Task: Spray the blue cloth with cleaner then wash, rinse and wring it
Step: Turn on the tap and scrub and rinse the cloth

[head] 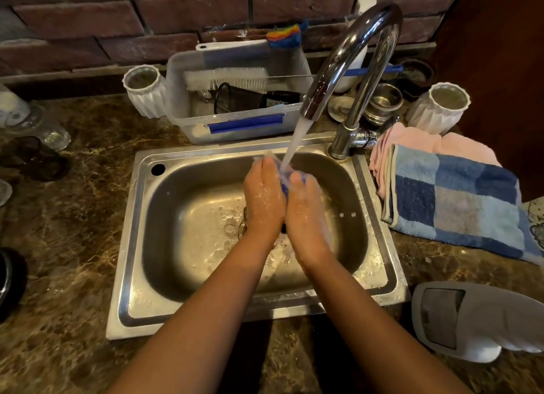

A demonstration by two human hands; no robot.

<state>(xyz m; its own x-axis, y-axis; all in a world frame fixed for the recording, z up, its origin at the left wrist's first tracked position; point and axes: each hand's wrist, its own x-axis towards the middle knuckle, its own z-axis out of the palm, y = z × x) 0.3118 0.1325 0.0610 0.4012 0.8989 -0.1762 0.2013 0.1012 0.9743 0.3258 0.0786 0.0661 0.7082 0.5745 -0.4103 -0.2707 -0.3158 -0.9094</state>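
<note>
Over the steel sink (138, 222), my left hand (263, 199) and my right hand (306, 208) press together around the blue cloth (285, 179). Only a thin blue strip of the cloth shows between my palms and fingertips. Water runs from the chrome tap (350, 58) straight onto the cloth and my fingers. Both hands are wet and foamy. Water pools and splashes around the drain below them.
A clear plastic tub (235, 125) with brushes stands behind the sink. White ribbed cups (145, 90) (441, 108) flank it. A pink towel (412, 140) and a blue checked towel (459, 202) lie right of the sink, a grey spray bottle (471, 320) at front right.
</note>
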